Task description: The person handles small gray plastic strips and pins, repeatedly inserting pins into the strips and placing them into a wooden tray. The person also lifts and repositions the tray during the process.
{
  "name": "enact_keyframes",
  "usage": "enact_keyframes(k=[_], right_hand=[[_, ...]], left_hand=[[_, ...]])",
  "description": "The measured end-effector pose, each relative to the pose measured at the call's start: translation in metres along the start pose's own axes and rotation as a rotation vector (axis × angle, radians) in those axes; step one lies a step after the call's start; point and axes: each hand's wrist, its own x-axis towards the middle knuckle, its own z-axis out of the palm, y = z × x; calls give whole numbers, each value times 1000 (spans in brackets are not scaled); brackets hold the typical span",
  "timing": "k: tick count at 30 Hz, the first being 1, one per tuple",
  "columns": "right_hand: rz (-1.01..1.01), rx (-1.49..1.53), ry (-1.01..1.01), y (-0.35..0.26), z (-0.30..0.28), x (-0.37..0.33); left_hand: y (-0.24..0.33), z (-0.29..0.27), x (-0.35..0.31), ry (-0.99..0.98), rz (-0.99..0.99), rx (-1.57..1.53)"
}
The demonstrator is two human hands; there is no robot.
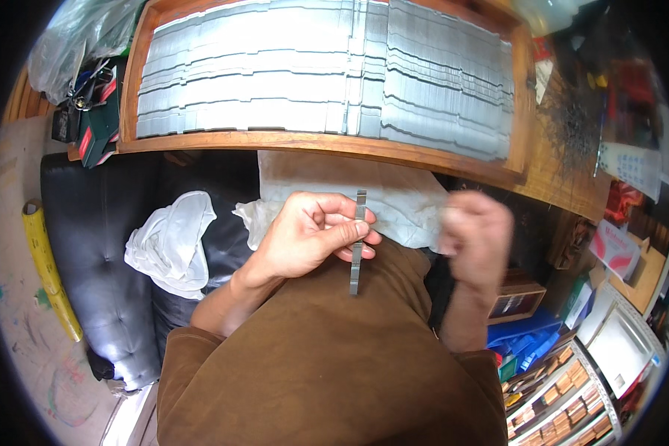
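Observation:
Between the thumb and fingers of my left hand (316, 232) is a thin, narrow grey metal strip (355, 276) with notched edges. It stands nearly upright in the picture, its ends sticking out above and below the grip. To its right, apart from it, my right hand (477, 232) is raised and smeared by motion. Its fingers look curled, but whether anything is in them does not show. Beyond both hands, a wooden tray (305, 141) holds tightly packed rows of thin silvery metal pieces (253, 74).
White cloth (297, 178) hangs under the tray's near edge. Left are a black padded seat (111, 260) with a crumpled white cloth (175, 241), and a yellow roll (48, 271). A wooden box (516, 297) and shelves of small wooden blocks (565, 398) stand at right.

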Motion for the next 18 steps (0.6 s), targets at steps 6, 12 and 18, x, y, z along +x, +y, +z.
enact_keyframes(k=[6,12,18], right_hand=[[-285,572,519,-79,-122,18],[-19,122,-58,-8,-52,8],[179,209,-321,24,35,14]], left_hand=[[6,1,-1,-22,-13,28],[6,4,0,-27,-32,55],[4,4,0,-87,-28,36]])
